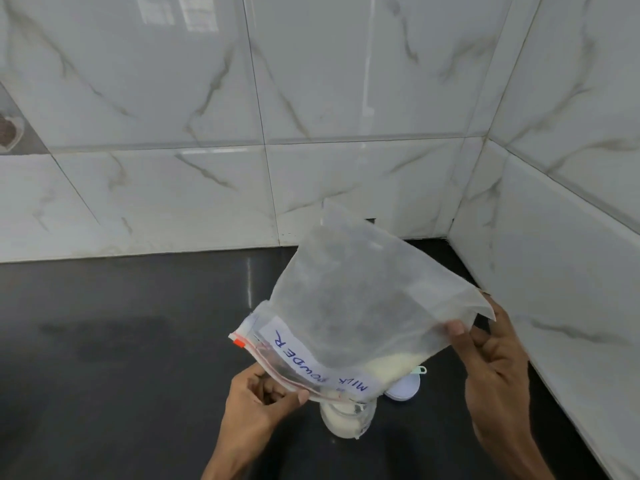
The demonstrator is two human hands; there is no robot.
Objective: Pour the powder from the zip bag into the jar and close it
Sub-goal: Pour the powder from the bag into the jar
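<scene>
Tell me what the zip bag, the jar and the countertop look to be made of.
Zip bag: thin, flexible plastic film, cloudy-translucent; it creases and the powder shows through.
Jar: clear and rigid with glints on its wall, probably glass, though hard plastic is possible.
Countertop: dark polished stone by the look, perhaps granite; it reflects light like a mirror.

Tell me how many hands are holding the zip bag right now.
2. The left hand pinches the zip bag at its zipper edge, just above the jar. The right hand pinches the bag's raised bottom corner, on the right. None looks hidden.
</scene>
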